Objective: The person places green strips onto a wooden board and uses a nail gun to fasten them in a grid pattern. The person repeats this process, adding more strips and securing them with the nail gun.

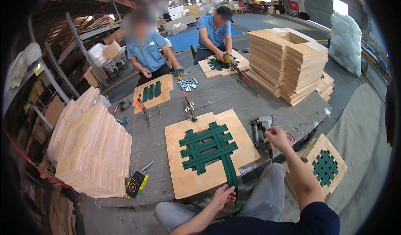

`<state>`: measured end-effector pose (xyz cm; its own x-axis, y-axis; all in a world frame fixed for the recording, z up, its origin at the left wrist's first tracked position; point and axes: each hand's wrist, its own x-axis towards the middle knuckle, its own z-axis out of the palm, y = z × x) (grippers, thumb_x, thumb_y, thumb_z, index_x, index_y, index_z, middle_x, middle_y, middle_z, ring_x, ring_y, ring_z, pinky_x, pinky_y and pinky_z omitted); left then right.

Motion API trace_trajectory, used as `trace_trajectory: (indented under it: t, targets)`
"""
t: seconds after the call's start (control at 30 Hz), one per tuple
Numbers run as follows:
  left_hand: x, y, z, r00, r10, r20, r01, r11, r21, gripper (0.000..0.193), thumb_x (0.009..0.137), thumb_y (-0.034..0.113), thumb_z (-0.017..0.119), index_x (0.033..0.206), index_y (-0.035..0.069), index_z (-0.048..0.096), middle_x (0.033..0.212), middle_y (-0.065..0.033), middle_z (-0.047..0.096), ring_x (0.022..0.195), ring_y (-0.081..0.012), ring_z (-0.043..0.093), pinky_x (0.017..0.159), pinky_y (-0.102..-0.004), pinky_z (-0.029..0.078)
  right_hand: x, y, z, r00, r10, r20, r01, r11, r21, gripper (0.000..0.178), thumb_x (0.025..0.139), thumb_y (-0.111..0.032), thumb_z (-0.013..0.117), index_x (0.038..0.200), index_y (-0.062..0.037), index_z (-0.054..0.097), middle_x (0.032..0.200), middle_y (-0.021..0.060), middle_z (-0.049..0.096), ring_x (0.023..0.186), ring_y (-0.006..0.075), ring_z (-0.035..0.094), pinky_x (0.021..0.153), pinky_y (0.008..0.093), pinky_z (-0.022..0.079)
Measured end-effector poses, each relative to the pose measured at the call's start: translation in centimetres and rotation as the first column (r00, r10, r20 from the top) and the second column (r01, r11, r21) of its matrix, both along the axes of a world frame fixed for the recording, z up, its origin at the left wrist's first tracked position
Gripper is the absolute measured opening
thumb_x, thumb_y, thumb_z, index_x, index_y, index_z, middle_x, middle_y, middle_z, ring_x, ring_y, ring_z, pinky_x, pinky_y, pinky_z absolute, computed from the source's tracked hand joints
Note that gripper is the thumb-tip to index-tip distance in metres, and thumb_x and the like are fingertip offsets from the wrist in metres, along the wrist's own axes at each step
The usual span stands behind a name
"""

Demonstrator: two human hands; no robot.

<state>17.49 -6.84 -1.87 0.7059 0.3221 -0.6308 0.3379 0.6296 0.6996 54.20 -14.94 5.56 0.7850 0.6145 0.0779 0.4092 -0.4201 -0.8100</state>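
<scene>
Pinching the green strap (229, 174) at the board's (240, 141) near edge, the left hand (222, 196) holds it lengthwise while the right hand (277, 137), fingers loosely curled, touches the staple gun (261, 128) just beyond.

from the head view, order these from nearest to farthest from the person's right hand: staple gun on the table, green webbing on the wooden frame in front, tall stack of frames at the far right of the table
1. Staple gun: just left of the right hand, at the table's near right edge.
2. Green webbing: farther left, woven across the wooden frame in front of the person.
3. Tall stack of frames: farthest, at the table's far right.
</scene>
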Motion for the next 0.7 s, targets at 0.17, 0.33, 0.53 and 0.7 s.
trace_trajectory:
  t: [0.17,0.33,0.53,0.7]
  targets:
    - [1.0,0.2,0.6,1.0,-0.025,0.009,0.024,0.998,0.053,0.029,0.104,0.034,0.065,0.084,0.013,0.057,0.069,0.0015,0.057,0.06,-0.0127,0.06,0.06,-0.0313,0.053,-10.7,-2.5,-1.8,0.766,0.242,-0.596,-0.235,0.968,0.091,0.033,0.103,-0.028,0.061,0.114,0.0018,0.071,0.092,0.0097,0.074,0.074,0.0172,0.07,0.066,0.0315,0.057]
    - [-1.0,-3.6,2.7,0.949,-0.291,0.118,0.281,0.955,0.1,0.03,0.105,0.029,0.063,0.082,0.01,0.058,0.059,0.0017,0.053,0.054,-0.0114,0.055,0.057,-0.0303,0.051,-15.5,0.6,-4.0,0.277,0.202,-0.939,-0.19,0.97,0.153,0.047,0.113,-0.037,0.039,0.133,0.0022,0.057,0.109,0.0143,0.073,0.094,0.0252,0.073,0.076,0.0369,0.06]
    - [-4.2,-5.4,4.0,0.891,-0.441,0.111,0.428,0.896,0.122,0.03,0.106,0.027,0.062,0.083,0.008,0.058,0.062,0.0014,0.055,0.054,-0.0113,0.055,0.055,-0.0272,0.047,-18.7,6.6,-4.1,0.002,0.189,-0.982,-0.05,0.981,0.189,0.039,0.115,-0.032,0.029,0.128,-0.0075,0.056,0.09,0.0064,0.068,0.068,0.017,0.059,0.058,0.0279,0.048]
    - [-4.8,-0.2,5.2,0.879,-0.401,-0.257,0.363,0.214,0.907,0.019,0.095,0.026,0.071,0.103,0.009,0.073,0.073,-0.011,0.067,0.067,-0.0293,0.067,0.066,-0.0413,0.054,-20.3,5.3,-6.1,0.093,0.186,-0.978,-0.043,0.982,0.183,0.026,0.111,-0.029,0.041,0.099,-0.0122,0.057,0.066,-0.0025,0.048,0.047,0.0127,0.034,0.045,0.0302,0.024]
